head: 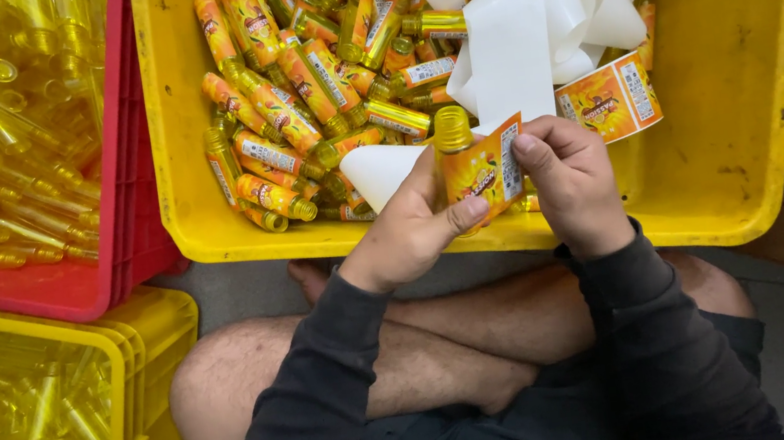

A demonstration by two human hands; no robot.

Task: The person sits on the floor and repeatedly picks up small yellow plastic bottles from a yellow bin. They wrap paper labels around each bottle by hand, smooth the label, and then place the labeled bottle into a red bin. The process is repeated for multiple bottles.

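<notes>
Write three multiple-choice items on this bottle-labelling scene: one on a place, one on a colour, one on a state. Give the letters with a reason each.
1. Where does the pile of labelled bottles lie?
A. in the yellow crate
B. in the red crate
C. on the floor

2. What colour is the label at the hands?
A. blue
B. orange
C. green

3. How is the small yellow bottle held?
A. lying loose in the crate
B. upright between both hands
C. by the left hand alone

Answers:
1 A, the pile fills the yellow crate's left half.
2 B, the label is orange with a white patch.
3 B, the left hand and the right hand both grip it, neck up.
</notes>
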